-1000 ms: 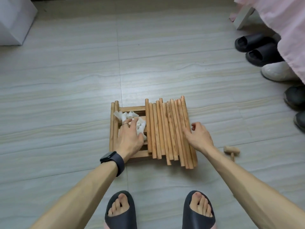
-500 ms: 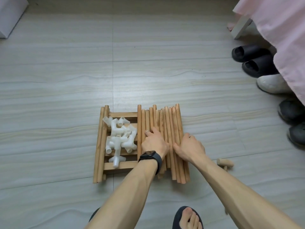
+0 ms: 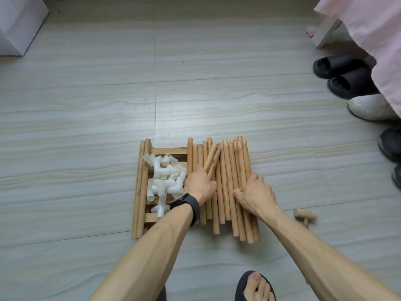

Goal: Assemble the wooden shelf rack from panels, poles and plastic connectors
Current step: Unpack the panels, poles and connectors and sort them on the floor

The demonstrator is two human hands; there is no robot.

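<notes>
My left hand [image 3: 200, 183] is closed around two poles [image 3: 212, 158], holding them slanted across the others in the row. The panel [image 3: 169, 151] lies flat on the floor [image 3: 86, 127], and I place everything from it. The poles [image 3: 230, 170] lie side by side over the panel's right part and past its right edge. The white plastic connectors [image 3: 165, 181] are heaped on the panel's left part, and a pair of rods [image 3: 142, 187] lies along its left edge. My right hand [image 3: 256, 192] lies on the poles at the panel's right side, thumb spread left, fingers bent down over them; I cannot tell whether it grips any. A small wooden mallet [image 3: 304, 215] lies on the floor right of the panel, just beside my right forearm. Black slippers [image 3: 338, 66] and a white shoe [image 3: 366, 106] sit well off to the panel's right, partly under a pink cloth [image 3: 368, 29].
</notes>
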